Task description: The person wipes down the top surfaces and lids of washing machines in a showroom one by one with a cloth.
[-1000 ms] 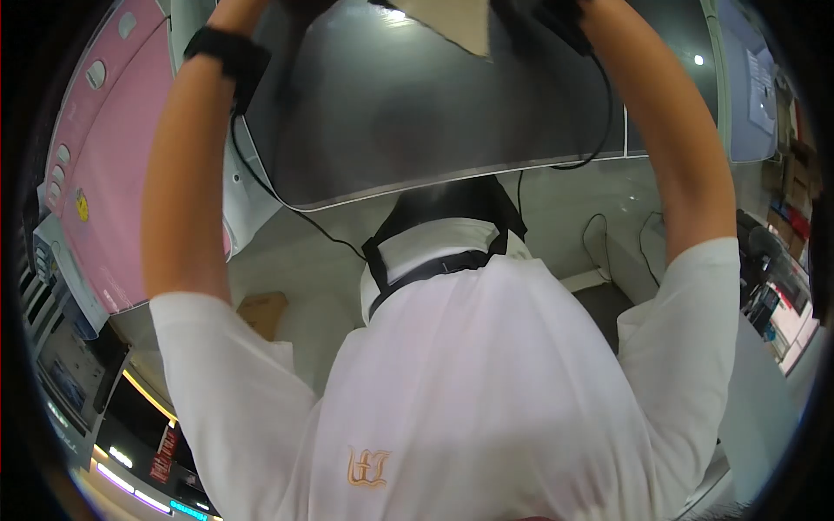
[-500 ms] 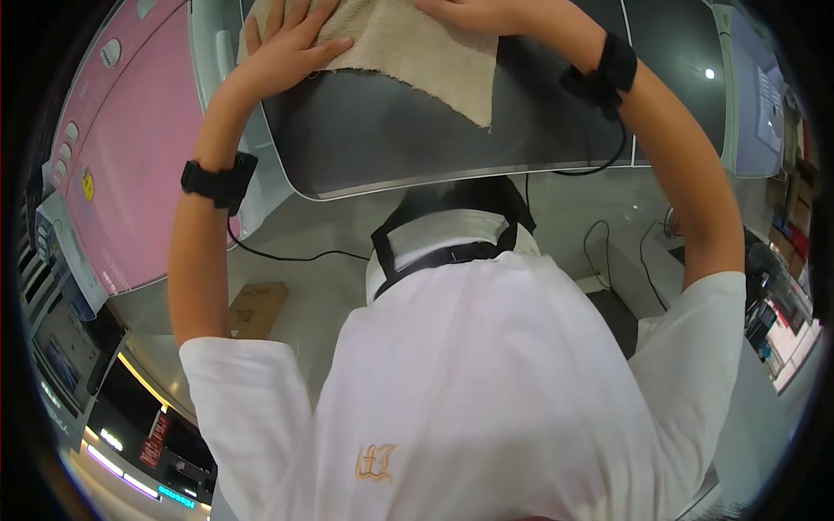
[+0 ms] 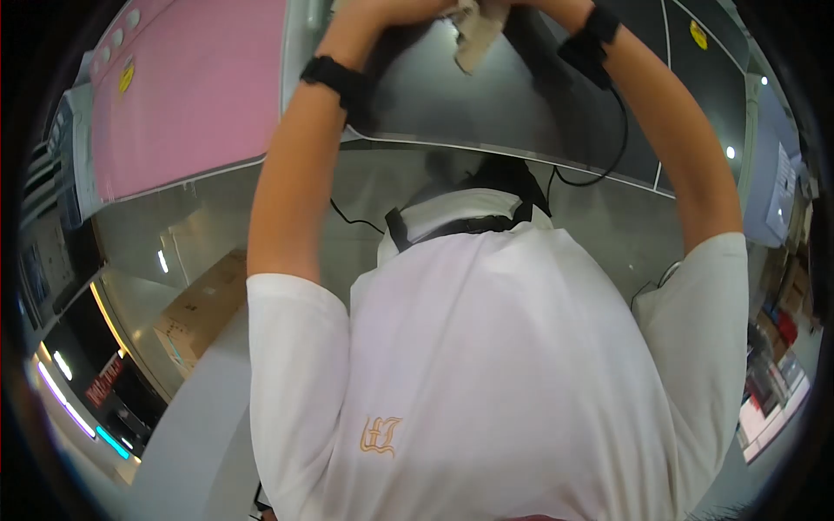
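A beige cloth (image 3: 478,36) is bunched between my two hands at the top edge of the view, with one end hanging down. My left hand (image 3: 415,8) is closed on its left side, partly cut off by the frame. On the other side, my right hand (image 3: 532,3) grips it too, barely in view; most fingers of both hands are out of sight. Below them lies a dark glossy panel (image 3: 452,108) with a pale rim, which reflects my arms. Each wrist wears a black strap, and a black cable (image 3: 608,165) hangs from the right one.
A pink panel (image 3: 195,95) with round knobs adjoins on the left. Another dark panel (image 3: 708,95) with a yellow sticker and a bluish-grey appliance (image 3: 769,156) are on the right. A cardboard box (image 3: 204,308) stands on the floor at lower left.
The cloth was spread flat under my hands and is now gathered up between them. My left hand has moved right, closer to my right hand. The view has shifted as well.
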Demonstrator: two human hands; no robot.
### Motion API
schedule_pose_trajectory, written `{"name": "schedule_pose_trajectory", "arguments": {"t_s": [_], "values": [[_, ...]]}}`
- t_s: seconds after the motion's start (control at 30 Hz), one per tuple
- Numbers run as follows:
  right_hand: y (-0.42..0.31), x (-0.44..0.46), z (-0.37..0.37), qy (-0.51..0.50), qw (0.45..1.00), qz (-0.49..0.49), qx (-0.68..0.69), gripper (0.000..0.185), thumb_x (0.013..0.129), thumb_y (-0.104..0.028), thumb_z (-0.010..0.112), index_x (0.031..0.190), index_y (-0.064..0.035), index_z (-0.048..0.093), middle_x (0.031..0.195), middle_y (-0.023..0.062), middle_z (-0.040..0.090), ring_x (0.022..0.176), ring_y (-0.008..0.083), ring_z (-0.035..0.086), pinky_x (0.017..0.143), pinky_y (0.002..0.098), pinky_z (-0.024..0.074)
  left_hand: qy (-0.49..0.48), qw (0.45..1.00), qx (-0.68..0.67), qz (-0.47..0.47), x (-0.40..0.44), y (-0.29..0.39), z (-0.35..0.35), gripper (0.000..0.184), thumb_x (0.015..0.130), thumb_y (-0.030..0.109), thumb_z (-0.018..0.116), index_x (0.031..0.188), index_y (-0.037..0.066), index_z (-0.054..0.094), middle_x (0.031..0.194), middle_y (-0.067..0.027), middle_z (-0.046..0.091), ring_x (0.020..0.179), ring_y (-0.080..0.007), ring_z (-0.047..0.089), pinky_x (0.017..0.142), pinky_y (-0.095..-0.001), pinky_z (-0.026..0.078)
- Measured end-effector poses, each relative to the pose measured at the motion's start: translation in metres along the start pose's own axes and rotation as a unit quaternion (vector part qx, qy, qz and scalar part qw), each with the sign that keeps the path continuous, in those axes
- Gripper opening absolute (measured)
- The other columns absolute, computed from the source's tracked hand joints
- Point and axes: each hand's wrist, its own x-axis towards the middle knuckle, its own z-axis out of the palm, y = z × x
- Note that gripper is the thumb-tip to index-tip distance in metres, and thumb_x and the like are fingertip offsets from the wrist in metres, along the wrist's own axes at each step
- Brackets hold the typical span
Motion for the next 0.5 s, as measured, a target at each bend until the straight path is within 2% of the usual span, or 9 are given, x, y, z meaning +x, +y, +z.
{"name": "schedule_pose_trajectory", "arguments": {"t_s": [0.07,0.13,0.17,0.2,0.27,0.37,0.47,0.5], "values": [[-0.032,-0.015,-0.035,-0.041,0.998,0.02,0.044,0.07,0.103,-0.042,0.044,0.158,0.0012,0.036,0.166,0.0358,0.021,0.149,0.0657,0.018,0.114,0.0805,0.0164,-0.03,0.996,-0.057,-0.063,-0.052,0.039,-0.028,0.1,0.098,0.058,0.055,0.168,0.006,0.006,0.173,-0.0267,-0.004,0.158,-0.0508,-0.006,0.125,-0.0624,-0.006],[-0.057,-0.029,-0.062,-0.075,0.996,0.029,0.041,0.072,0.102,-0.042,0.046,0.157,0.0029,0.035,0.165,0.0362,0.021,0.148,0.0663,0.019,0.113,0.0815,0.0184,0.056,0.995,-0.077,-0.006,-0.078,0.027,0.016,0.098,0.098,0.056,0.056,0.169,0.008,0.008,0.173,-0.0269,0.0,0.159,-0.0494,-0.004,0.124,-0.0659,-0.004],[-0.068,-0.042,-0.058,-0.027,0.988,0.074,0.133,0.074,0.1,-0.043,0.048,0.157,0.0032,0.036,0.165,0.0359,0.021,0.149,0.0651,0.019,0.113,0.0808,0.0186,0.081,0.994,-0.075,-0.005,-0.099,0.04,0.013,0.082,0.103,0.051,0.048,0.169,0.016,0.014,0.175,-0.0206,0.003,0.16,-0.0471,-0.001,0.125,-0.0667,-0.002],[-0.081,-0.053,-0.075,-0.059,0.984,0.093,0.137,0.075,0.1,-0.046,0.048,0.158,0.0006,0.037,0.166,0.035,0.021,0.15,0.0632,0.019,0.115,0.0791,0.0185,0.102,0.993,-0.051,0.009,-0.114,0.053,0.012,0.083,0.1,0.048,0.056,0.167,0.012,0.021,0.173,-0.0204,0.011,0.159,-0.0472,0.004,0.123,-0.0694,0.003],[-0.109,-0.077,-0.114,-0.043,0.981,0.123,0.145,0.066,0.102,-0.04,0.049,0.155,-0.0019,0.043,0.164,0.0315,0.031,0.15,0.0554,0.029,0.118,0.071,0.0242,0.135,0.99,-0.009,0.039,-0.144,0.081,0.015,0.085,0.093,0.041,0.071,0.161,0.005,0.035,0.169,-0.02,0.026,0.157,-0.0476,0.014,0.119,-0.0748,0.011],[-0.14,-0.124,-0.137,-0.069,0.965,0.193,0.165,0.065,0.093,-0.028,0.063,0.155,-0.0181,0.048,0.169,0.0134,0.03,0.155,0.0423,0.026,0.122,0.0651,0.0225,0.122,0.987,-0.076,0.071,-0.172,0.131,0.011,0.082,0.093,0.035,0.071,0.155,-0.008,0.037,0.166,-0.028,0.027,0.157,-0.0475,0.018,0.123,-0.0682,0.016],[-0.164,-0.156,-0.166,-0.08,0.934,0.293,0.186,0.065,0.088,-0.019,0.063,0.152,-0.0174,0.051,0.169,0.0091,0.032,0.157,0.0404,0.023,0.124,0.0643,0.022,0.089,0.991,-0.066,0.08,-0.18,0.173,0.011,0.082,0.09,0.03,0.073,0.151,-0.013,0.039,0.162,-0.0333,0.031,0.155,-0.0484,0.024,0.125,-0.0623,0.021],[-0.171,-0.166,-0.17,-0.091,0.925,0.331,0.166,0.065,0.087,-0.013,0.063,0.151,-0.0189,0.054,0.169,0.0086,0.032,0.157,0.0389,0.024,0.124,0.0619,0.0242,0.101,0.987,-0.074,0.096,-0.18,0.185,0.009,0.076,0.087,0.021,0.073,0.147,-0.015,0.043,0.159,-0.0348,0.035,0.152,-0.0504,0.029,0.123,-0.062,0.025]]}}
